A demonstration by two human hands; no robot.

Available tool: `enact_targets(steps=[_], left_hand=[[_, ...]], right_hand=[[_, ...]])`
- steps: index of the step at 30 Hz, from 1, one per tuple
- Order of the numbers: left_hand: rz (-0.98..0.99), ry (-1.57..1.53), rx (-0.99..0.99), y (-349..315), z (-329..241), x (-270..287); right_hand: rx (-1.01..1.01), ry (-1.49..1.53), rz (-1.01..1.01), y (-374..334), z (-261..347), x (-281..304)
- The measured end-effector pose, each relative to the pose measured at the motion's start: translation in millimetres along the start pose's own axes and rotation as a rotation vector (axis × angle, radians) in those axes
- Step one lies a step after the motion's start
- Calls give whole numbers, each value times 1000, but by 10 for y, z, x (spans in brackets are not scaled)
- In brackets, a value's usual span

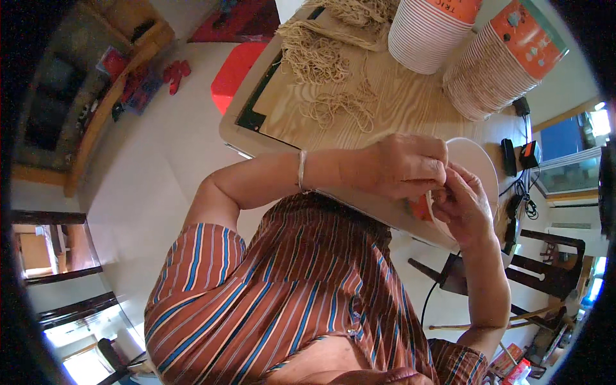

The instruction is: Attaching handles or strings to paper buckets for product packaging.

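Note:
My left hand (404, 165), a pale bangle on its wrist, reaches across the table's near edge with its fingertips pinched together. They meet the fingertips of my right hand (463, 204), also closed in a pinch. What they pinch is too small to make out. Around and behind the right hand is a paper bucket (478, 160), white with an orange printed outside, lying tilted on the table's near right part. Both pinches are at its rim. Loose tan twine (340, 110) lies on the table beyond my left hand, with a thicker tangled heap of twine (314, 54) farther back.
Two stacks of paper buckets stand on the wooden table (276, 96): a white stack (427, 38) and a stack with twine on its sides (491, 74). Black cables and adapters (508, 157) lie at the right edge. A red stool (234, 74) stands to the left.

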State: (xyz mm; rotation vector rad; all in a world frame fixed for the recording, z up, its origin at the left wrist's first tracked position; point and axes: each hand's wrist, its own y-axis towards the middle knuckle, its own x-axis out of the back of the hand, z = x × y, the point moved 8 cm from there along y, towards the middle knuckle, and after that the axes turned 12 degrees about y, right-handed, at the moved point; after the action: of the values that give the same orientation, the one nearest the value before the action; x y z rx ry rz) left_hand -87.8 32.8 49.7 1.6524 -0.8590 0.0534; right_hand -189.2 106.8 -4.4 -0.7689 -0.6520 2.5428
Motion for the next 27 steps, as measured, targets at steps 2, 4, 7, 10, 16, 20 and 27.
enact_targets(steps=[2,4,7,10,16,20,27], left_hand=[[-15,-119,151,-45,87,-22],[-30,-239,299,-109,175,-58],[-50,-281,438,-250,228,-95],[-93,-287,531,-383,256,-113],[-149,-513,803,-533,355,-214],[-165,-408,796,-446,372,-170],[12,-376,844,-366,440,-247]], right_hand=[[34,-43,60,28,19,18],[56,-66,60,-1,55,3],[80,-45,61,15,48,9],[107,-59,14,31,59,72],[201,-118,21,-7,134,20],[315,-256,-18,-29,214,6],[511,-599,-76,-59,304,46]])
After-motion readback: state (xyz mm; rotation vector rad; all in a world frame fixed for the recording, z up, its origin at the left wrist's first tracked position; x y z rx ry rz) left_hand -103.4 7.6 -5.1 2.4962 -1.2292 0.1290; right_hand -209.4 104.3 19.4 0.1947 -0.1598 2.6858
